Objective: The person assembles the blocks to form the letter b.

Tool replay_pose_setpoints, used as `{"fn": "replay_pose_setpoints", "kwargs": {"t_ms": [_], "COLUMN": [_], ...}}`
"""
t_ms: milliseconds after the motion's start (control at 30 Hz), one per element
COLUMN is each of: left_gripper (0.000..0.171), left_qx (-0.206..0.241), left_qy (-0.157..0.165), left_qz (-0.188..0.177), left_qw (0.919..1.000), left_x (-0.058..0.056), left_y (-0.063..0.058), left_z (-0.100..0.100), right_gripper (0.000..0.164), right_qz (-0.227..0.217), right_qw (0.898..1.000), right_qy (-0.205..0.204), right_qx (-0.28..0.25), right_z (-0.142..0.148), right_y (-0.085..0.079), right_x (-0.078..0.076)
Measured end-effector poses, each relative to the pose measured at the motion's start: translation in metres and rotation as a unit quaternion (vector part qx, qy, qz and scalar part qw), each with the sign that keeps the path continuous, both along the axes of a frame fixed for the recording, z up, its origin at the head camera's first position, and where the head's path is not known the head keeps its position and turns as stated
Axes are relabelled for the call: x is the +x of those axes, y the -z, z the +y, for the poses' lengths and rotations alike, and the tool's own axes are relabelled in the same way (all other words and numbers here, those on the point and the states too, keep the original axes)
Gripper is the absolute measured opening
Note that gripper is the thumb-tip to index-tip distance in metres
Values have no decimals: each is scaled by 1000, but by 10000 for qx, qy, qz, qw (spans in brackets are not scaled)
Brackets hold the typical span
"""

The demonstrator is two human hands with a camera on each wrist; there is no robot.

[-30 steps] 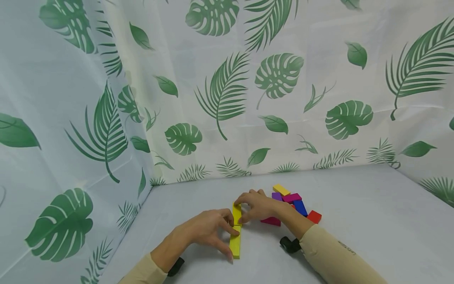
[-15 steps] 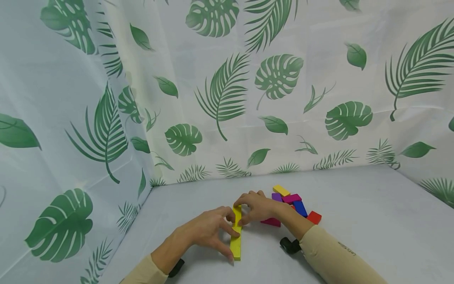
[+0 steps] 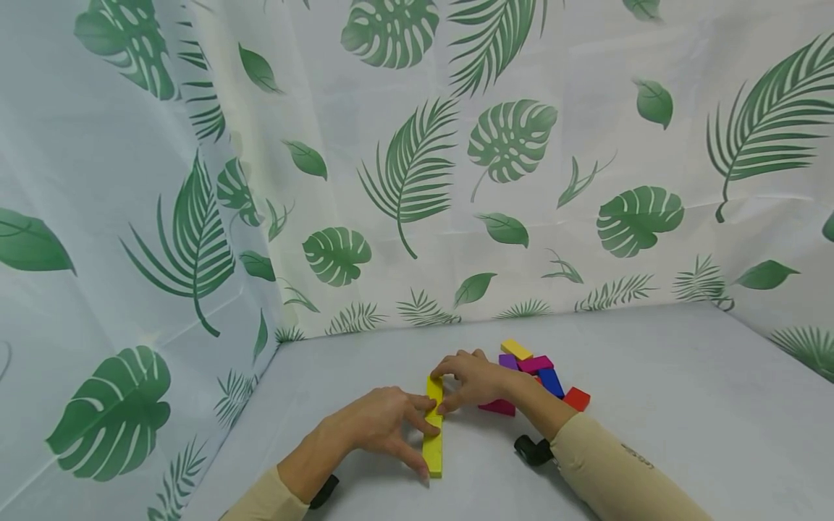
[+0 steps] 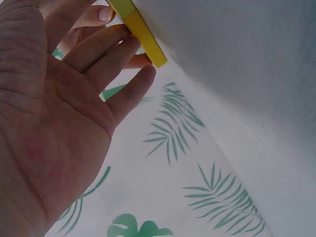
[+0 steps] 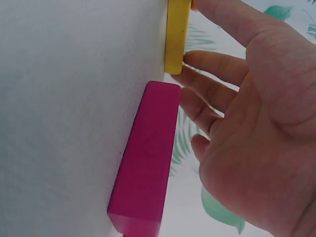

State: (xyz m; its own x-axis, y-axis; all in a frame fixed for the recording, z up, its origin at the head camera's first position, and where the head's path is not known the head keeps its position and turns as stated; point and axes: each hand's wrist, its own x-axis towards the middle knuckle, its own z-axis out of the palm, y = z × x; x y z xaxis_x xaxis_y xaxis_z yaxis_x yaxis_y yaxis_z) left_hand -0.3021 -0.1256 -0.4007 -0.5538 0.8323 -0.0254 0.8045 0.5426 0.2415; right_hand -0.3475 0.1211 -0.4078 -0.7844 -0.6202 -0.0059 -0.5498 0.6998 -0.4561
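Two yellow blocks lie end to end in a line on the table. My left hand (image 3: 384,423) grips the nearer yellow block (image 3: 433,457), thumb at its near end and a finger on its top close to the joint. Another left finger reaches onto the farther yellow block (image 3: 434,389). That farther block is held lengthwise by my right hand (image 3: 474,378), fingertips at its far end and thumb by the joint. In the right wrist view, a magenta block (image 5: 148,153) lies beside the right hand, apart from the yellow one.
Right of the right hand is a loose cluster of blocks: a yellow one (image 3: 517,349), a purple one (image 3: 508,361), a blue one (image 3: 551,382) and a red one (image 3: 577,398). A leaf-patterned curtain (image 3: 417,289) closes off the table's back.
A left finger that was bent beside the farther yellow block now stretches over onto it. The right hand stays in place, and the two blocks keep their line almost unmoved.
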Motion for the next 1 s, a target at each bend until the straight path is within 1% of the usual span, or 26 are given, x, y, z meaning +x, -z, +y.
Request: {"fn": "replay_pose_setpoints", "kwargs": {"t_ms": [233, 433, 667, 1000], "left_gripper": [60, 60, 60, 61], "left_qx": [-38, -66, -34, -148], "left_qy": [-16, -98, -25, -53], "left_qz": [42, 2, 40, 88], "left_qw": [10000, 9999, 10000, 9998], "left_x": [2, 1, 1, 2], "left_y": [-3, -4, -4, -4], "left_z": [0, 0, 0, 2], "right_gripper": [56, 55, 56, 57], "right_qz": [52, 154, 205, 247], "right_qw": [9999, 9997, 9996, 9994], "right_qy": [-105, -175, -154, -201], "right_qx": [-23, 15, 96, 128], "right_z": [-2, -3, -3, -3], "right_y": [0, -1, 0, 0], "right_x": [1, 2, 2, 1]}}
